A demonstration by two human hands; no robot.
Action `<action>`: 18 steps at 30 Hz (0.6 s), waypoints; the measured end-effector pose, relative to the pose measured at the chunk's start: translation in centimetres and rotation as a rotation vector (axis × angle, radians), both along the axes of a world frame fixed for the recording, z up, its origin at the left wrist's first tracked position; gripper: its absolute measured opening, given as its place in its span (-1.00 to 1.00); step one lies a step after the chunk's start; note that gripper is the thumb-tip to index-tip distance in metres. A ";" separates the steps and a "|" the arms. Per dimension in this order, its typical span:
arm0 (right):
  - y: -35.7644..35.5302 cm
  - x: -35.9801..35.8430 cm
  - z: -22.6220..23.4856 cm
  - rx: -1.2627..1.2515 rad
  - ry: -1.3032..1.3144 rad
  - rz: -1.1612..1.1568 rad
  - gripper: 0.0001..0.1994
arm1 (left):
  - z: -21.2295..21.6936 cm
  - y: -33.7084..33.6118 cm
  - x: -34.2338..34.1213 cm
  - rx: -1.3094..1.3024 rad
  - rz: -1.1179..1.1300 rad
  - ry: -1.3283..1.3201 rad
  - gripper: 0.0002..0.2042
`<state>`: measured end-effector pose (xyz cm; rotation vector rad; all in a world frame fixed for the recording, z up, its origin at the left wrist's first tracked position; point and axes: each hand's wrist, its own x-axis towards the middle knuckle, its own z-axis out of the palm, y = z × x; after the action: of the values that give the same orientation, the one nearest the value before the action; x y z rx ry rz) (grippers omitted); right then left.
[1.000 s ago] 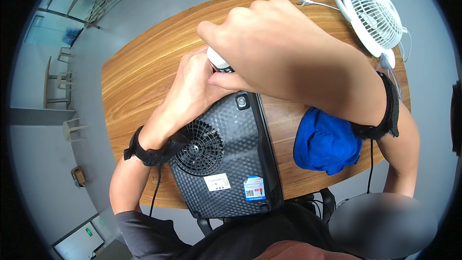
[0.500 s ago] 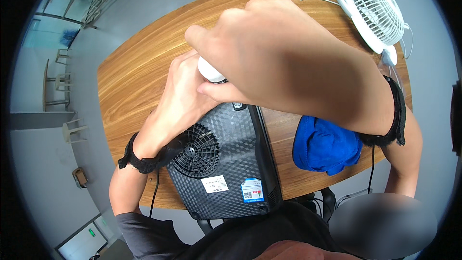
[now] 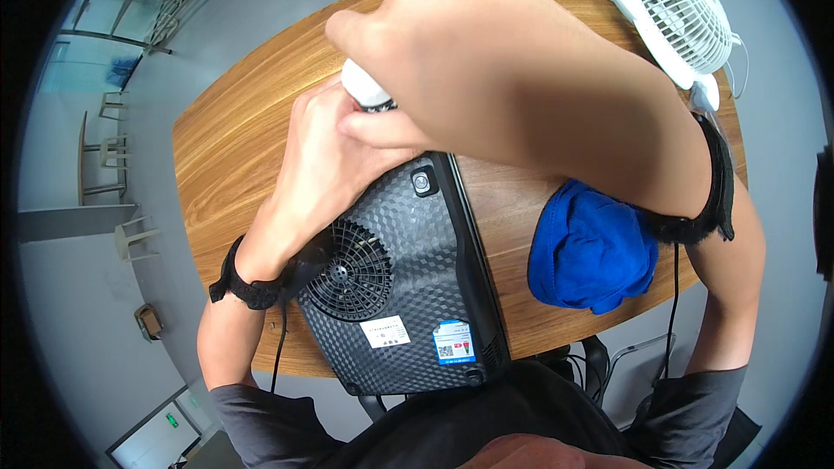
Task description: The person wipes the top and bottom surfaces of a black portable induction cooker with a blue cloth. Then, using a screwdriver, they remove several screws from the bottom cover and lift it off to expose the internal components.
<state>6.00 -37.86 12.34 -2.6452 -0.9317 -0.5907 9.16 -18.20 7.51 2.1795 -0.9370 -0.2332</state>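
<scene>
White-topped container (image 3: 361, 83), right hand (image 3: 426, 43) curled around it

The left hand (image 3: 317, 135) and right hand (image 3: 426, 48) clasp a white-topped object (image 3: 362, 84) near the far end of a black appliance (image 3: 426, 256). A blue cloth (image 3: 593, 247) and white fan (image 3: 678, 13) sit on the wooden table (image 3: 233, 143).

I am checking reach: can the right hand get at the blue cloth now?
Probably not at once: the right hand is occupied at the white-topped object, though the blue cloth lies mostly uncovered.
</scene>
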 end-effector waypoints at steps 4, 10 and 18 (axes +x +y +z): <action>-0.3 -0.2 0.5 -0.052 0.060 -0.033 -0.61 | 0.9 -0.5 0.0 0.021 0.007 0.064 -0.68; 1.2 -1.4 0.8 -0.024 0.160 -0.069 -0.60 | 0.7 0.4 -1.1 -0.124 -0.008 -0.015 -0.72; 1.5 -2.1 2.6 -0.044 0.197 -0.081 -0.59 | 2.4 0.6 -1.0 -0.106 -0.071 -0.177 -0.69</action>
<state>3.87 -36.39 14.95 -2.7303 -0.7927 -0.3221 8.13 -17.63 9.90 2.0960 -1.1017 -0.0228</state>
